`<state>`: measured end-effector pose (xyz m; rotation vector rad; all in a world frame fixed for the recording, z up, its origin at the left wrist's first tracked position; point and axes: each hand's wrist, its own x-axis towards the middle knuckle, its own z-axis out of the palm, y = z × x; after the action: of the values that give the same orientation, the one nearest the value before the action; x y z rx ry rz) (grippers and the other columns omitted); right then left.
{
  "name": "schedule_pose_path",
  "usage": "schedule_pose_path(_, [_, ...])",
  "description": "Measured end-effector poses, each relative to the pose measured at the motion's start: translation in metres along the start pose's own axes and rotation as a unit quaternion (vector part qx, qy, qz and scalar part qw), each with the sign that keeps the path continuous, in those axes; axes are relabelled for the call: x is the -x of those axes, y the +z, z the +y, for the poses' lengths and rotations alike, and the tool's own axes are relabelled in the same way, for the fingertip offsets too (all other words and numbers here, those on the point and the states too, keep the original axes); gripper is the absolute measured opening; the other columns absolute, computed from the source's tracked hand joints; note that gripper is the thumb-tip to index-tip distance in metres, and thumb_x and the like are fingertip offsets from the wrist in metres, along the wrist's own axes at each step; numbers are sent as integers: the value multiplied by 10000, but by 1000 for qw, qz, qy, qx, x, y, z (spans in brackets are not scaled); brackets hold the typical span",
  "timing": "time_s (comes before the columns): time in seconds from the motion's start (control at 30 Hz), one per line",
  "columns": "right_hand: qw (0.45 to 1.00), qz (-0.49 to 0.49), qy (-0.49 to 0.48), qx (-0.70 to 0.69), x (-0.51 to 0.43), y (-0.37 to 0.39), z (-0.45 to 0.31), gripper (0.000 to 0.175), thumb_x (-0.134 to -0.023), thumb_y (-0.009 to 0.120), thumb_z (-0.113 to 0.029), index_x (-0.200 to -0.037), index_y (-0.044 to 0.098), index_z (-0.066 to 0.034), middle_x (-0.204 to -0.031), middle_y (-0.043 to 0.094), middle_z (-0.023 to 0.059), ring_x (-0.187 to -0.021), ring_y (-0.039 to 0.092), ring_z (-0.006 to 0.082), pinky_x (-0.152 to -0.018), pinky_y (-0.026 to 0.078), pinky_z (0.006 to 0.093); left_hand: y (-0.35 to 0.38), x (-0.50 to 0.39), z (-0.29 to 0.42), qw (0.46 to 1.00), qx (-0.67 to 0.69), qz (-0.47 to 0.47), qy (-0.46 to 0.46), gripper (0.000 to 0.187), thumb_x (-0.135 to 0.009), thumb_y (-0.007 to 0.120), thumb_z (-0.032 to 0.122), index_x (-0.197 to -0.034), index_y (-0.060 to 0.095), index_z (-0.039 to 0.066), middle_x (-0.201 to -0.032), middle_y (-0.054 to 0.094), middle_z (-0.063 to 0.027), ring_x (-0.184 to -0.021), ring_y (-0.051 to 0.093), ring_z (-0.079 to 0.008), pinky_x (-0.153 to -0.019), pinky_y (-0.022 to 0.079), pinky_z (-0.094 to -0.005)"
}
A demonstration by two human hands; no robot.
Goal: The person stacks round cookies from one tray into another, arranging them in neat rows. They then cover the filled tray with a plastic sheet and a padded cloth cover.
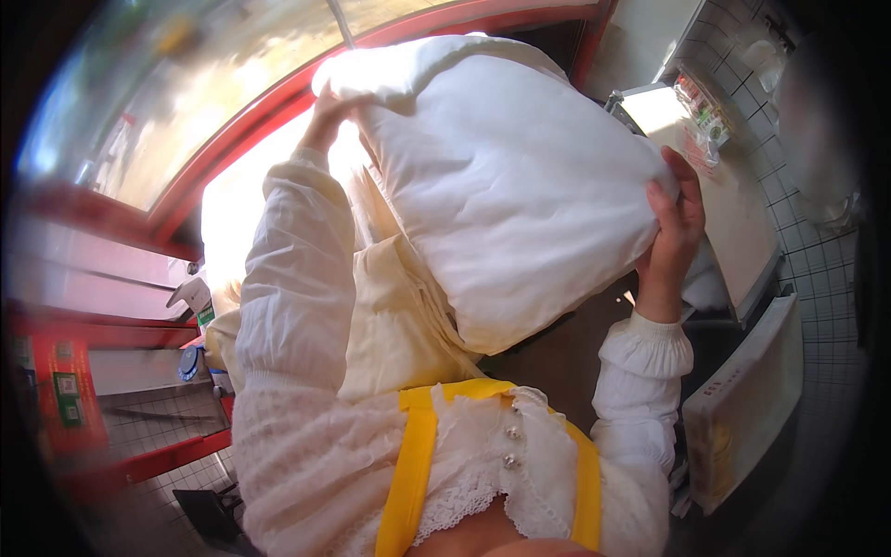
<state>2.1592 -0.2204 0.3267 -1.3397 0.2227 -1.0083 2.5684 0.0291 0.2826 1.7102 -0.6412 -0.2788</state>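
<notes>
A large white padded quilt (508,181) is raised before my chest and hangs between my two hands. My left hand (330,115) grips its far left edge, where the fabric folds over in a thick roll. On the other side, my right hand (675,223) pinches the right edge, with the thumb and fingers bent around the cloth. Below the quilt, a cream-coloured cloth (390,313) lies in folds against my yellow apron (411,459). Whether the cream cloth joins the quilt I cannot tell. Strong light washes out the area beside my left forearm.
A red-framed window (237,139) runs along the left. At right stands a pale-topped table (741,216) with packets (703,118) on it, beside a tiled wall (821,264). A white box (745,404) stands near my right elbow. A red panel (66,390) bears printed codes.
</notes>
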Motion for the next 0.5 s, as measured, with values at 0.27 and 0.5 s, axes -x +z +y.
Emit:
schedule_pose_path(0.27, [934, -64, 230, 266, 139, -64, 30, 559, -826, 593, -18, -1340, 372, -33, -1320, 434, 65, -1154, 442, 167, -996, 333, 297, 33, 22, -1, 978, -63, 21, -199, 1119, -661, 745, 526, -1420, 52, 86, -1335, 334, -182, -1146, 421, -319, -882, 446, -398])
schedule_pose_path(0.5, [942, 237, 237, 20, 186, -56, 74, 557, -886, 598, -220, -1366, 332, -126, -1336, 404, 54, -1135, 468, 227, -964, 378, 358, 41, 3, -64, 951, 198, -21, -237, 533, -694, 777, 329, -1093, 600, 22, -989, 608, -93, -888, 564, -221, -734, 455, -327])
